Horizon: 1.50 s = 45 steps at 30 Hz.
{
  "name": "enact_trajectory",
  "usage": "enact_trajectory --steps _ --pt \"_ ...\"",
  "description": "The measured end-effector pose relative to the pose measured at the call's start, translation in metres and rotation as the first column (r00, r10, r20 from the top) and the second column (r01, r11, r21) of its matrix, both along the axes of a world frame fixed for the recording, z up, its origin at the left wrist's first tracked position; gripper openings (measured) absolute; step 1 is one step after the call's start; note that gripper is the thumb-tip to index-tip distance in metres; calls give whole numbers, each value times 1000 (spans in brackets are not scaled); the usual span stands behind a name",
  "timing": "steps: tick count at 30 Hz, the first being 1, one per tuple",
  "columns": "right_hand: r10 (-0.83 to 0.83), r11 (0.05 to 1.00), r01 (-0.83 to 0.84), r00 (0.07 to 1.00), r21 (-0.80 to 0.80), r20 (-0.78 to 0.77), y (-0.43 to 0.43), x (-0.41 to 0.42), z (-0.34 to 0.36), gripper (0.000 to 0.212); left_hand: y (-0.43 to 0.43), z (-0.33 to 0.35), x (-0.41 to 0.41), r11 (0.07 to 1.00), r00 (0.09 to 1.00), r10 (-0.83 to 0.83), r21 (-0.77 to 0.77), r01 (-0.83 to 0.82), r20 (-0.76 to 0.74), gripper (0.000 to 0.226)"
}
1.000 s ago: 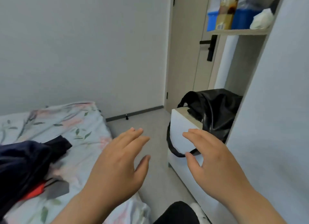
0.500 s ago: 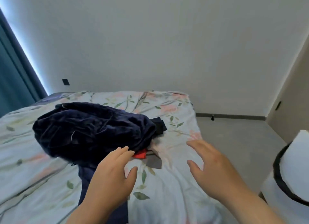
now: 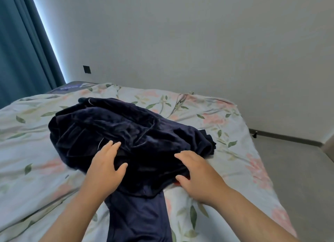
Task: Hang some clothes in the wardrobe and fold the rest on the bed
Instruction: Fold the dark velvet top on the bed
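A crumpled pile of dark navy velvet clothes (image 3: 126, 133) lies in the middle of the bed (image 3: 226, 119), which has a floral sheet. A smoother navy garment (image 3: 139, 218) stretches from under the pile toward me. A bit of red cloth (image 3: 178, 183) peeks out beneath the pile's near right edge. My left hand (image 3: 104, 169) is over the pile's near left side with fingers extended, touching the fabric. My right hand (image 3: 197, 176) is spread at the pile's near right edge, fingers straight, holding nothing.
A teal curtain (image 3: 21, 43) hangs at the far left beside a bright strip of light. A plain grey wall (image 3: 198, 43) runs behind the bed, with a dark switch plate (image 3: 87, 69). Grey floor (image 3: 298, 169) lies to the right of the bed.
My view has swung left from the wardrobe and black bag to the bed. Both hands have moved forward onto the navy pile.
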State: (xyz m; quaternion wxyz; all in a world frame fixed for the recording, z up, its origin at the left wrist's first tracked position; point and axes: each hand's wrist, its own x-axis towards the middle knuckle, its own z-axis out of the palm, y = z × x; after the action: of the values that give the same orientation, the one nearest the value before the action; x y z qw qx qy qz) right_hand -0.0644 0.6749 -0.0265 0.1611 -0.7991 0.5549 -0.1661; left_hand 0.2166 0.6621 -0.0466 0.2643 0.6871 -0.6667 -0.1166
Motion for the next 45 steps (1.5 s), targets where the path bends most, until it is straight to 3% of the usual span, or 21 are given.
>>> enact_trajectory --steps 5,7,11,16,20,22,24,26,28,30,32,34,36,38,41,45 --pt "90 993 -82 992 80 -93 -54 40 -13 71 -77 0 45 999 961 47 -12 -46 271 82" --pt "128 986 -118 988 118 -84 -73 59 -19 80 -106 3 61 994 947 69 54 -90 313 83" --pt "176 964 -160 983 213 -57 -101 100 -36 91 -140 -23 70 971 902 -48 233 -60 430 73" --pt "120 929 -80 989 362 -87 -118 118 -69 96 -145 -68 61 938 924 -102 344 -34 369 54" --pt "69 950 23 957 313 -280 -117 124 -84 92 -150 -65 67 949 934 -63 311 -53 353 35" --pt "25 962 68 943 263 -333 -112 123 -86 80 -146 -57 62 934 919 -100 355 -46 382 30" --pt "-26 978 92 943 187 -331 -102 117 -84 59 -132 -45 49 922 939 -122 386 -11 320 27" --pt "-61 989 96 960 115 -272 -91 105 -79 42 -111 -33 33 927 987 -125 365 82 96 29" --pt "-73 992 89 983 86 -171 -83 88 -71 30 -89 -20 18 935 978 -123 311 170 -167 28" --pt "-105 994 106 994 28 -43 -76 66 -55 16 -66 -6 12 940 950 -158 253 228 -270 28" --pt "-216 975 220 961 -2 170 -68 41 -29 9 -47 9 13 932 943 -203 242 269 -265 24" --pt "-318 948 301 864 107 389 -55 19 3 13 -33 22 16 922 956 -249 264 283 -157 20" --pt "-327 945 302 823 129 466 -39 2 29 17 -24 32 16 933 954 -299 218 288 23 17" --pt "-317 947 297 801 123 507 -24 -6 47 16 -16 38 10 939 947 -317 160 305 57 18" --pt "-338 936 326 723 134 602 -5 -17 68 12 3 50 -8 944 935 -234 166 284 -268 15" --pt "-368 908 389 564 155 740 18 -42 95 16 32 101 -27 904 717 -303 49 425 -628 7"
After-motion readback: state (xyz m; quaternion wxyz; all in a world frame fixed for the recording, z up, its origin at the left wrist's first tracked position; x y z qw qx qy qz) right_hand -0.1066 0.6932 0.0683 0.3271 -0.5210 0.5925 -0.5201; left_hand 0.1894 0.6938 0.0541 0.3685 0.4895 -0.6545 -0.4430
